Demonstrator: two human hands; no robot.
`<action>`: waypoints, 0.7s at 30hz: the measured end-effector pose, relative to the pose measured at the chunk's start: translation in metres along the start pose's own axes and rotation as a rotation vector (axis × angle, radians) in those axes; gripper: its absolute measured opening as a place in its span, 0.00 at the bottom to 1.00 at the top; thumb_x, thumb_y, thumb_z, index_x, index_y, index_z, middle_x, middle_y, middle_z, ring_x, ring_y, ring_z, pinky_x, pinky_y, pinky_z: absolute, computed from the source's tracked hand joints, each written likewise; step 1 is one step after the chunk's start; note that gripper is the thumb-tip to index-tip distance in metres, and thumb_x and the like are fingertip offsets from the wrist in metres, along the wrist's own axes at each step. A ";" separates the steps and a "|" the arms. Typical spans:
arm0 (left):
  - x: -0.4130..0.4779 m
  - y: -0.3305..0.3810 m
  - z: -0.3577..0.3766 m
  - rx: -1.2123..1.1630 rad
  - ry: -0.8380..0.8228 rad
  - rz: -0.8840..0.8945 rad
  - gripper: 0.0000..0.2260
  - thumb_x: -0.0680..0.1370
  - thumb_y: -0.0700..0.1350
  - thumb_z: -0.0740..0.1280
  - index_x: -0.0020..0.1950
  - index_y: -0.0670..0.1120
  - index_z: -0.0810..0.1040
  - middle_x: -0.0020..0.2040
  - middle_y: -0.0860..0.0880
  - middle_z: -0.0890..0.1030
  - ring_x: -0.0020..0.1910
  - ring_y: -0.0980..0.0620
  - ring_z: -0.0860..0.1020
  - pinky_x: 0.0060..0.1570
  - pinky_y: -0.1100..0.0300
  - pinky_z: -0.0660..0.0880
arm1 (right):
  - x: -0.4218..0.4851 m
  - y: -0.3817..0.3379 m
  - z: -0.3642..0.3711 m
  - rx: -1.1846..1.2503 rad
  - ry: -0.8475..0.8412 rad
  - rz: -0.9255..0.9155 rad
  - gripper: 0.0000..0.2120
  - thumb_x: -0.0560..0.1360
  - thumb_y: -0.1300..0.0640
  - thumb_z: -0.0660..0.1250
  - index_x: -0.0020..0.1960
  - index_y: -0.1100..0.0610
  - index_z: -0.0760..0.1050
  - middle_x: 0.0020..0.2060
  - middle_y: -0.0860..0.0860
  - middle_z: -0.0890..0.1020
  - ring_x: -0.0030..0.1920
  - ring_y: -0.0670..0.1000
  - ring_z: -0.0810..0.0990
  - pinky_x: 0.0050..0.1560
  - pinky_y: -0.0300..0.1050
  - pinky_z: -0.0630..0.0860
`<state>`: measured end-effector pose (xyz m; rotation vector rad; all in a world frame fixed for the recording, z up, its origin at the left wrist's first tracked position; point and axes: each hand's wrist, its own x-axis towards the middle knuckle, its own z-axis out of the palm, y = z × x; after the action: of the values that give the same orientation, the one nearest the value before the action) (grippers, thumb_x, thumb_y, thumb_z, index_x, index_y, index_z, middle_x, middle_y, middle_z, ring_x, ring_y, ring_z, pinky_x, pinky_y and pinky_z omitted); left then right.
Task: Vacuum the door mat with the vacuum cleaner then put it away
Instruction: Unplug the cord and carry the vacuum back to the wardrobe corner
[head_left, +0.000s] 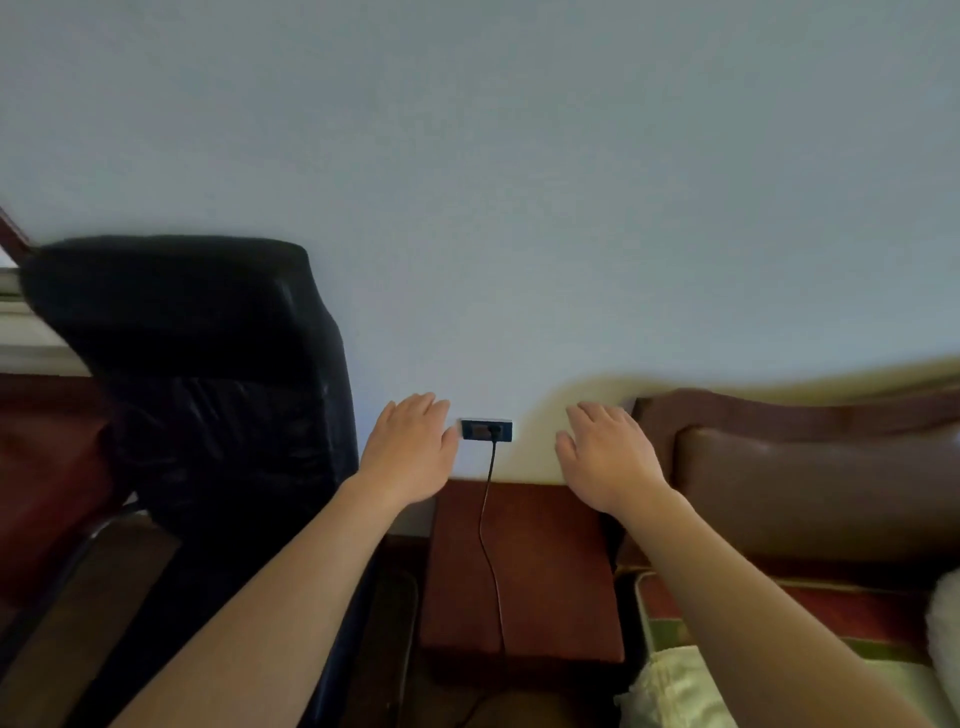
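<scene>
1. Two bare hands reach toward a wall socket (487, 429), where a black plug (494, 431) sits in the right half of the plate.
2. The left hand (410, 451) hovers just left of the socket, its fingertips almost at the plate's edge; the right hand (608, 456) hangs farther off, to the socket's right. The left is the nearer.
3. Both hands are flat and empty, palms to the wall, fingers loosely together, wrists straight and forearms stretched out.
4. The cord (488, 525) drops straight down from the plug, crosses the top of a reddish-brown cabinet (545, 566) below the socket and runs out of view at the bottom.
5. Neither the vacuum cleaner nor the door mat is in view; the cord is probably the vacuum's, so unplugging looks like the next step.
6. A black chair (208, 364) stands left of the socket, a brown headboard (805, 467) to its right.
</scene>
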<state>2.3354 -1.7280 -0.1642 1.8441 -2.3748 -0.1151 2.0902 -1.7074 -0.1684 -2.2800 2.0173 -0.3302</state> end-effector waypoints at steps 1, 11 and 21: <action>0.006 0.000 0.004 0.000 -0.009 -0.025 0.19 0.85 0.49 0.53 0.71 0.42 0.71 0.71 0.44 0.73 0.71 0.45 0.69 0.73 0.49 0.63 | 0.011 0.006 0.003 0.003 -0.021 -0.022 0.16 0.82 0.51 0.53 0.59 0.59 0.75 0.58 0.55 0.78 0.61 0.57 0.74 0.65 0.51 0.67; 0.054 -0.019 0.057 -0.066 -0.091 -0.149 0.23 0.86 0.50 0.54 0.80 0.42 0.62 0.81 0.42 0.60 0.80 0.45 0.59 0.79 0.49 0.53 | 0.091 0.028 0.063 0.040 -0.180 -0.126 0.17 0.82 0.51 0.54 0.61 0.60 0.74 0.61 0.57 0.78 0.63 0.59 0.73 0.65 0.51 0.67; 0.099 -0.060 0.177 -0.079 -0.299 -0.147 0.25 0.86 0.53 0.52 0.82 0.45 0.56 0.83 0.45 0.54 0.82 0.47 0.52 0.80 0.49 0.51 | 0.155 0.038 0.170 0.008 -0.300 -0.074 0.15 0.81 0.52 0.56 0.59 0.61 0.74 0.59 0.58 0.78 0.62 0.60 0.74 0.63 0.51 0.67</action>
<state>2.3422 -1.8427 -0.3420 2.0886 -2.3698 -0.5272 2.1063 -1.8800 -0.3245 -2.2445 1.7842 0.0015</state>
